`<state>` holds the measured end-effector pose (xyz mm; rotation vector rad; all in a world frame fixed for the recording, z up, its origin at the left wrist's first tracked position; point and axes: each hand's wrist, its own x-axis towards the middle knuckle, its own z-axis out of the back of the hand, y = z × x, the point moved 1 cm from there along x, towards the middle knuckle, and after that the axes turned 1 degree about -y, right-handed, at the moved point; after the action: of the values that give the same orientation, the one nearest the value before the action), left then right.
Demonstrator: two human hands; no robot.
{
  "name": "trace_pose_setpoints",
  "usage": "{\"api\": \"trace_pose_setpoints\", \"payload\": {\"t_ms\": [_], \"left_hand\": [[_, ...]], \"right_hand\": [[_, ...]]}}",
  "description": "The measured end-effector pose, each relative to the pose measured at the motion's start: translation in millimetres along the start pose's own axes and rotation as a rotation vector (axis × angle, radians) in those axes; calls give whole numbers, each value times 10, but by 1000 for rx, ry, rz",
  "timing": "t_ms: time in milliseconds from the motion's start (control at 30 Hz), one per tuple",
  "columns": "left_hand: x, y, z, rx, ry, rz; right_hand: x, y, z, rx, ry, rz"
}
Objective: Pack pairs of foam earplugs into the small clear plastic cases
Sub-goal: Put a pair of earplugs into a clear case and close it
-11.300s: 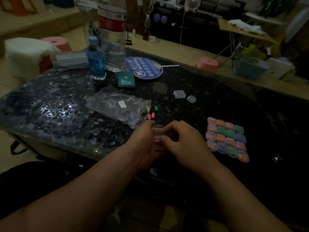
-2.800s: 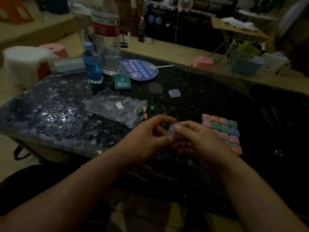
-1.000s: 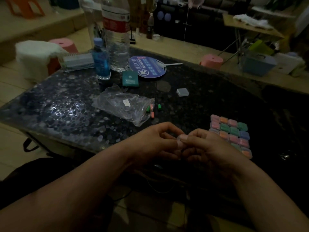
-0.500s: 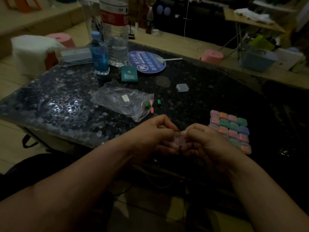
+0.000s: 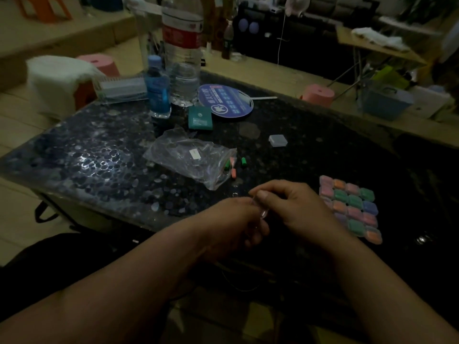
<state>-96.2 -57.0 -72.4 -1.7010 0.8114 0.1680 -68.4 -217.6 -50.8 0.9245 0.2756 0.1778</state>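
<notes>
Dim light, head view.

Dark glossy pebble-patterned table (image 5: 87, 157) fills most of the view. Left hand (image 5: 231, 227) and right hand (image 5: 295, 207) meet over its near edge, fingers curled inward.

Tall clear water bottle with a red label (image 5: 182, 50) stands at the far side, with a small blue bottle (image 5: 157, 93) just beside it.

Crumpled clear plastic bag (image 5: 188, 160) lies mid-table, mouth towards the hands.

Round blue hand fan (image 5: 224, 101) lies flat near the bottles.

Block of closed clear cases with pink, orange, green and purple contents (image 5: 350, 207) sits in neat rows just right of the right hand.

Teal square packet (image 5: 200, 118) touches the fan's edge.

Closed empty clear case (image 5: 278, 140) sits alone, far of centre.

Loose green and pink foam earplugs (image 5: 233, 167) lie at the bag's mouth.

Small clear plastic case (image 5: 262, 211) is pinched between both hands, right thumb on top. Its contents probably cannot be read here: too dark.
</notes>
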Motion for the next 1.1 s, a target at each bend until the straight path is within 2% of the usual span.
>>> {"api": "trace_pose_setpoints", "payload": {"t_ms": [100, 233, 333, 467, 667, 767, 933, 1033, 1100], "left_hand": [[28, -103, 100, -211, -171, 13], [54, -178, 268, -438, -455, -68], [52, -181, 323, -496, -526, -91], [84, -198, 336, -502, -536, -96], [122, -194, 347, -523, -515, -100], [121, -192, 335, -527, -509, -80], [44, -178, 250, -498, -474, -61], [39, -153, 201, -489, -434, -35], [47, -124, 193, -492, -411, -12]], "right_hand": [[302, -37, -65, 113, -46, -104], [895, -259, -181, -117, -239, -134], [1231, -345, -296, -187, -316, -197], [1494, -317, -407, -290, -385, -218], [1619, -279, -476, -374, -399, -233], [1548, -264, -439, -304, -408, -244], [975, -187, -190, 15, -438, -201], [425, -21, -53, 15, -457, -71], [134, 88, -47, -32, -398, 2]]}}
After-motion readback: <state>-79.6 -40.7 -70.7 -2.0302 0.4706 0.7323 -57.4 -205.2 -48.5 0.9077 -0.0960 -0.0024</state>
